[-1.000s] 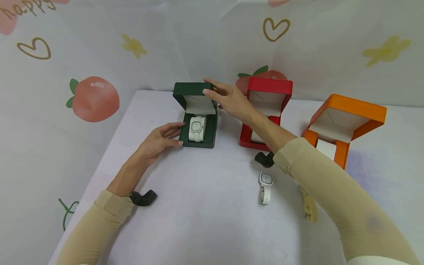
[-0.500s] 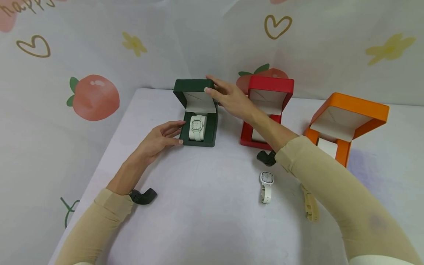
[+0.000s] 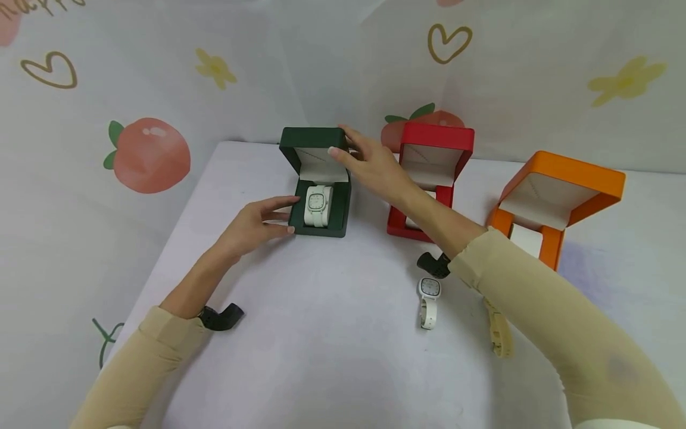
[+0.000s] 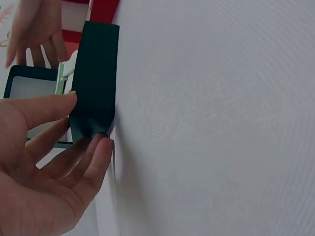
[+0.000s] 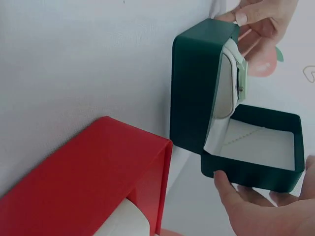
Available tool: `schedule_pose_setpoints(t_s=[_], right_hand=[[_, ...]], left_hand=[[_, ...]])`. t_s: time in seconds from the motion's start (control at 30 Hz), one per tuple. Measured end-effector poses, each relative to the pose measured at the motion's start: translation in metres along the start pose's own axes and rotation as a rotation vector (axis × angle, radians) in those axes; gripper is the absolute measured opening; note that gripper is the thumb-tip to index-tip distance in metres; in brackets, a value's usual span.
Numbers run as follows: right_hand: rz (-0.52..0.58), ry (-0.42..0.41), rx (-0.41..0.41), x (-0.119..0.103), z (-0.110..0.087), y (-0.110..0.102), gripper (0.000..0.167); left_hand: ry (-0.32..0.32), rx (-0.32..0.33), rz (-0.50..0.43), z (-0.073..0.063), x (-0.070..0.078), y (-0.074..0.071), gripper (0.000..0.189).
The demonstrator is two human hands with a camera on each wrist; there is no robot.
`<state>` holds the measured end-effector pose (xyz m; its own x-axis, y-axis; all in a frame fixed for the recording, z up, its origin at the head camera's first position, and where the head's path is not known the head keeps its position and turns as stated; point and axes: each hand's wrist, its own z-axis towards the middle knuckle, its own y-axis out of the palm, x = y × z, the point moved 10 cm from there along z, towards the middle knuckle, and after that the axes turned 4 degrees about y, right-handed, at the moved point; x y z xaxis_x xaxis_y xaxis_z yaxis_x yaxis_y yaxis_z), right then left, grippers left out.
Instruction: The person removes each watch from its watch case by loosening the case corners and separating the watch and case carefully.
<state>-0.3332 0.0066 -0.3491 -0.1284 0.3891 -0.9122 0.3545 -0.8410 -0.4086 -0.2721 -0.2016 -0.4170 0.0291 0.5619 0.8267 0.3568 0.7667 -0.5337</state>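
A green watch box point(image 3: 339, 219) stands with its lid point(image 3: 308, 137) raised, and a white watch point(image 3: 317, 204) sits on the cushion inside. My left hand point(image 3: 252, 226) holds the left side of the box's base, its thumb at the front corner; in the left wrist view its fingertips point(image 4: 103, 142) press the green wall. At the lid's right side is my right hand point(image 3: 375, 167), thumb in front and the other fingers reaching behind. The right wrist view shows a fingertip point(image 5: 221, 179) against the lid's edge.
A red watch box point(image 3: 399, 223), lid up, stands right of the green one, partly behind my right forearm. Farther right is an open orange watch box point(image 3: 552, 250) with a white cushion. A white watch point(image 3: 429, 301) and a cream watch strap point(image 3: 500, 333) lie nearer on the table.
Both hands keep their places on the green box, whose lid stays raised. My left forearm has shifted slightly left; the view has drifted a little.
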Motion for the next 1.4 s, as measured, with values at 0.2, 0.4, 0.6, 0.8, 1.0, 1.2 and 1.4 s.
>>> schedule_pose_setpoints(t_s=[0.2,0.4,0.6,0.8,1.0,1.2,1.4], right_hand=[[-0.024,0.016,0.052,0.002,-0.007,-0.002,0.068],[-0.035,0.016,0.131,-0.002,-0.016,-0.006,0.063],[-0.084,0.034,0.119,-0.002,-0.026,-0.001,0.051],[-0.079,0.034,0.135,-0.004,-0.032,-0.002,0.041],[-0.097,0.004,0.105,-0.006,-0.034,0.005,0.030],[-0.209,-0.019,-0.026,-0.001,-0.030,0.022,0.041],[-0.285,-0.033,-0.108,0.007,-0.026,0.035,0.050]], left_hand=[[0.008,0.033,0.169,-0.002,0.007,-0.003,0.050],[0.129,0.090,0.217,-0.001,0.021,-0.006,0.045],[0.295,0.128,0.309,0.002,0.038,-0.008,0.053],[0.335,0.133,0.345,0.005,0.045,-0.009,0.059],[0.337,0.111,0.356,0.009,0.045,-0.007,0.064],[0.341,0.090,0.396,0.013,0.048,-0.004,0.067],[0.342,0.072,0.406,0.015,0.049,-0.002,0.069]])
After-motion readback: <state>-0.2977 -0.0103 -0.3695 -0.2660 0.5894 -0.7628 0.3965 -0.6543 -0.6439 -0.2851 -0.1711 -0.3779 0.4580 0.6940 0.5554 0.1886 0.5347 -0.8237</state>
